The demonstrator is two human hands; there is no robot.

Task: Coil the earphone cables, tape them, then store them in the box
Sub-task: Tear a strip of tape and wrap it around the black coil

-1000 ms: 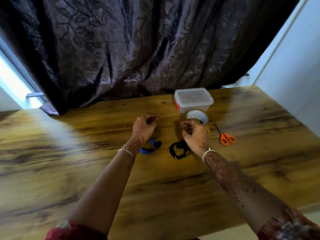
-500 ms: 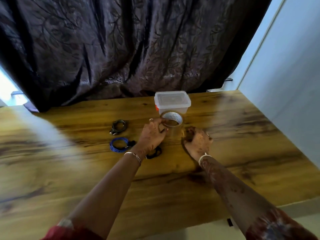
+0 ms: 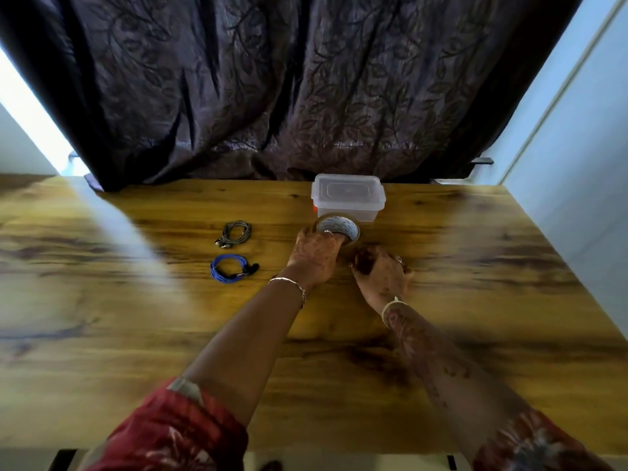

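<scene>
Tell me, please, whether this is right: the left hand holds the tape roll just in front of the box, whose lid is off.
No: the head view shows the lid on the box. The left hand does hold the tape roll just in front of it.

The box [image 3: 348, 195] sits at the far edge of the table [image 3: 136, 334], right before the curtain [image 3: 272, 79]. Just in front of it lies the tape roll [image 3: 339, 226], with the left hand [image 3: 314, 258] holding its near rim and the right hand [image 3: 382, 271] just beside on the right. Well to the left, the farther coil [image 3: 236, 232] lies behind the nearer coil [image 3: 227, 268].
</scene>
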